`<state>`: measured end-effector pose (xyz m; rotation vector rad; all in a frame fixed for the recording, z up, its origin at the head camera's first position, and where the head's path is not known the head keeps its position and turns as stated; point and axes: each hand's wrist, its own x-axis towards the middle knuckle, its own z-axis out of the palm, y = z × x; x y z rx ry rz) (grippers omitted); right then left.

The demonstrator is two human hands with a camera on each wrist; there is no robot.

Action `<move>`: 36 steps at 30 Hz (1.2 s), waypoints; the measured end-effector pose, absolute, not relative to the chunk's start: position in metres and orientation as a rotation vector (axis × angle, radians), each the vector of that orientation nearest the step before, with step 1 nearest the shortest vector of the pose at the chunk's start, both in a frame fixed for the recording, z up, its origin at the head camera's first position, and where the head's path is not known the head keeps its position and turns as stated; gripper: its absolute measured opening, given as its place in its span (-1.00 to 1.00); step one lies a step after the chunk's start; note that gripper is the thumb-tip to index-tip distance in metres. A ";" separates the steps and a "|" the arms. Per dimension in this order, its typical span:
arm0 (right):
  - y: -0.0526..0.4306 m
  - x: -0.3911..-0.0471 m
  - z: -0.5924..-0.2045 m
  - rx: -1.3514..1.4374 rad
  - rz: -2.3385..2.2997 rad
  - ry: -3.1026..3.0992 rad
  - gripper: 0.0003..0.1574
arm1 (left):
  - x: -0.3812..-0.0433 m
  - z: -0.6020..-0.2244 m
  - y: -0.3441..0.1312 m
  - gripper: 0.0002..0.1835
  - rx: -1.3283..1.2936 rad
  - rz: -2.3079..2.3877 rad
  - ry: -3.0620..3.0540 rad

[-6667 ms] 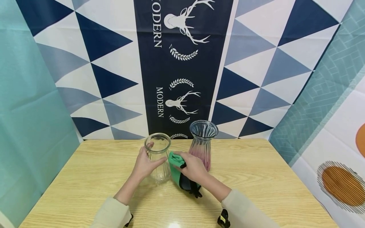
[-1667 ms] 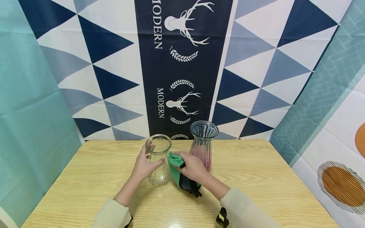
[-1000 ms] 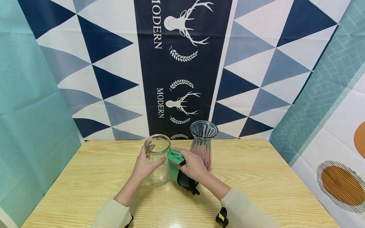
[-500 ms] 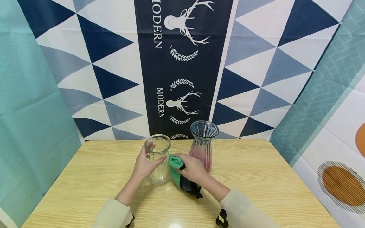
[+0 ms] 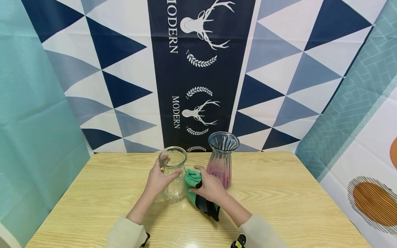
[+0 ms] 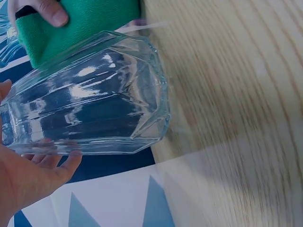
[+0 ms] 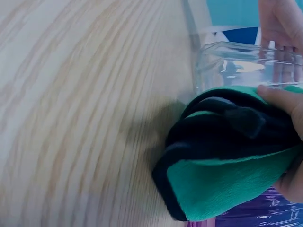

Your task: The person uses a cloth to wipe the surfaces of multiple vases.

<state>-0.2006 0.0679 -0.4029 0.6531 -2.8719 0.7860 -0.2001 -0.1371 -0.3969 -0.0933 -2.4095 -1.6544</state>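
Note:
My left hand [image 5: 156, 177] grips a clear glass vase [image 5: 175, 188] near its neck, thumb on the near side and fingers round the far side. In the left wrist view the vase [image 6: 90, 101] shows its faceted body and thick base, close over the table. My right hand [image 5: 211, 186] holds a folded green cloth [image 5: 192, 177] with black edging against the vase's right side. In the right wrist view the cloth [image 7: 218, 187] hangs in a bunch, its black folds uppermost and the thumb pressed on it.
A ribbed glass vase [image 5: 221, 165], blue at the top and pink below, stands just behind my right hand. The light wooden table [image 5: 273, 206] ends at a patterned backdrop [image 5: 198, 75]. A teal curtain [image 5: 40, 120] hangs at the left.
The right hand with the cloth rose towards the vase's rim a second ago, then came back down along its side. The cloth's black end hangs slightly lower. The left hand keeps its grip.

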 end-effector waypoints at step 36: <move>0.064 -0.196 -0.414 0.574 0.986 -2.724 -0.38 | -0.201 -0.397 -0.137 -0.16 -0.115 -1.662 -2.443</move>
